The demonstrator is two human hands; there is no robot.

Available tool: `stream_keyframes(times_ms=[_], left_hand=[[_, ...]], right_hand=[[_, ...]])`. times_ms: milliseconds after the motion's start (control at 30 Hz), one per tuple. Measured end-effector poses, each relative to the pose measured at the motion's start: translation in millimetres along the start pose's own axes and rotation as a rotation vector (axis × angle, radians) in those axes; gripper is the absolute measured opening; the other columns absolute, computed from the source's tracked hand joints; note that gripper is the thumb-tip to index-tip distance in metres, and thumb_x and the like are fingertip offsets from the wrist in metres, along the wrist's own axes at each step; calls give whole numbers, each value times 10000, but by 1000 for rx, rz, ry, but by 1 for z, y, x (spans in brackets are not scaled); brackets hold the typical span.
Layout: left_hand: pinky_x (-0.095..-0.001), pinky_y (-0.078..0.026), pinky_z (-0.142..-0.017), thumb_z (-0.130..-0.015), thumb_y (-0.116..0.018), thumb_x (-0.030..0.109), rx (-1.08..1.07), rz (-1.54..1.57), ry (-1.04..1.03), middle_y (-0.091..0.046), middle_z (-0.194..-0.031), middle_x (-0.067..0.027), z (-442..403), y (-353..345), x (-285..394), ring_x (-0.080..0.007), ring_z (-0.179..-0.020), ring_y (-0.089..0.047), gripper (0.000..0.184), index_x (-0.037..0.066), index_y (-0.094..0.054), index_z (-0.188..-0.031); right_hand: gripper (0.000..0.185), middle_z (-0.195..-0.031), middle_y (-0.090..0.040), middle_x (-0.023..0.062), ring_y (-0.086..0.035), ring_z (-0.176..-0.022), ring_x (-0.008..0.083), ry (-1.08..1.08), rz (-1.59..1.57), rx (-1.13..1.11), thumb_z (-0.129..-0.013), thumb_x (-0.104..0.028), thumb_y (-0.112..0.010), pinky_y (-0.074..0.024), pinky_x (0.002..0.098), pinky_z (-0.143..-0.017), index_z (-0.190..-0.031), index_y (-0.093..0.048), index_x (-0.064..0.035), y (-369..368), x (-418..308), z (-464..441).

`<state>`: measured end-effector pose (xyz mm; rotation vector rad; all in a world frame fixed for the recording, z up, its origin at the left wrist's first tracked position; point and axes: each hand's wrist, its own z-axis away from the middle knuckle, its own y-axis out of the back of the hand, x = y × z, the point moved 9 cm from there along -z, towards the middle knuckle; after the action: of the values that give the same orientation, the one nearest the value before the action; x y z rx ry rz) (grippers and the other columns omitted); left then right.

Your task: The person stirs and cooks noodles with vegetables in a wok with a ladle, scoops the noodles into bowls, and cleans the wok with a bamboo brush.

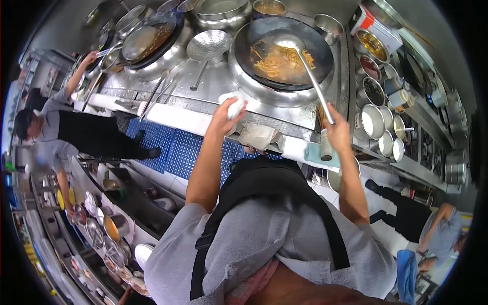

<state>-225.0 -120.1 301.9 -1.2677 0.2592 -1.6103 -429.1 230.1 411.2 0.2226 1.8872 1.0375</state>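
Note:
My left hand (221, 122) is closed around a bunched white cloth (233, 103), held in the air at the near left side of the wok. My right hand (337, 131) grips the long handle of a metal ladle (315, 87). The ladle's bowl reaches into the dark wok (323, 61), at the far side of the food. Yellowish-brown strips that look like noodles (277, 65) lie in the wok, with some haze over them. Below my right hand, a bamboo-like brush (326, 145) stands at the stove's front edge.
A perforated skimmer (208, 44) lies left of the wok. Seasoning pots (373, 122) line the right side. A crumpled light cloth (256, 136) sits on the front ledge. Left, a co-worker (46, 127) stands at another wok (175, 40); another person (442, 229) is at right.

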Motion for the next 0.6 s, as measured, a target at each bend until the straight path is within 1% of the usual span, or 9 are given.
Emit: stream_keyframes(times_ms=[67,133,167,267,300,333,367,467,600], left_hand=[[-452,-574,-832,-1043,-563,312,-51,27,23,-696,-1117,-143,-38,-44,-13,-301,-997,-683,332,47,-569,-1244],[-451,-558,-819,-1048,-540,355,41,-35,27,-678,-1090,-109,-68,-75,-19,-286,-972,-657,290,106,-578,-1191],[-475,-561,-790,-1052,-537,345,60,-114,99,-666,-1110,-116,-84,-84,-23,-297,-1009,-644,280,117,-568,-1210],[-506,-561,-747,-1058,-532,309,112,-172,260,-647,-1101,-123,-159,-91,-45,-307,-1018,-625,245,123,-558,-1216],[-510,-559,-740,-1059,-531,295,141,-167,316,-643,-1087,-123,-170,-83,-64,-306,-1004,-621,232,120,-557,-1210],[-489,-567,-713,-1048,-557,258,301,-207,252,-639,-1076,-136,-156,-88,-56,-305,-968,-614,217,106,-546,-1203],[-473,-570,-698,-1042,-567,245,256,-206,206,-637,-1067,-141,-147,-96,-56,-304,-957,-617,213,103,-540,-1199],[-444,-573,-674,-1036,-574,219,211,-159,134,-637,-1054,-142,-92,-102,-55,-302,-933,-626,197,112,-534,-1196],[-386,-549,-621,-1038,-560,218,186,-111,255,-653,-1030,-89,26,-92,-86,-272,-879,-648,160,173,-554,-1192]], right_hand=[[637,-1240,-712,244,-720,-863,275,91,-116,152,-892,-23,-731,-558,380,-830,-1503,-557,-85,-32,4,31],[661,-1221,-714,254,-662,-785,241,-242,-120,-107,-881,-5,-724,-535,360,-778,-1513,-531,-42,-42,-4,49],[649,-1183,-714,265,-596,-726,240,-81,-187,-49,-897,-35,-706,-513,377,-751,-1520,-528,-59,-35,-5,56],[630,-1148,-713,267,-652,-779,307,-286,-136,-384,-937,-87,-681,-522,416,-808,-1542,-503,-87,20,-49,79],[627,-1124,-711,270,-662,-827,361,-68,-69,-338,-950,-104,-671,-521,445,-840,-1550,-489,-100,31,-59,78],[628,-1127,-704,277,-658,-938,417,1,29,-375,-959,-113,-665,-510,476,-895,-1557,-475,-108,35,-66,71],[629,-1130,-698,284,-653,-1048,472,74,125,-405,-967,-123,-660,-499,507,-951,-1564,-460,-115,38,-73,65],[618,-1218,-675,299,-626,-1188,460,-188,167,-414,-960,-120,-666,-485,487,-999,-1549,-480,-101,30,-83,32],[604,-1109,-703,302,-671,-1077,447,81,209,-275,-955,-116,-671,-519,480,-932,-1533,-501,-84,31,-85,11]])
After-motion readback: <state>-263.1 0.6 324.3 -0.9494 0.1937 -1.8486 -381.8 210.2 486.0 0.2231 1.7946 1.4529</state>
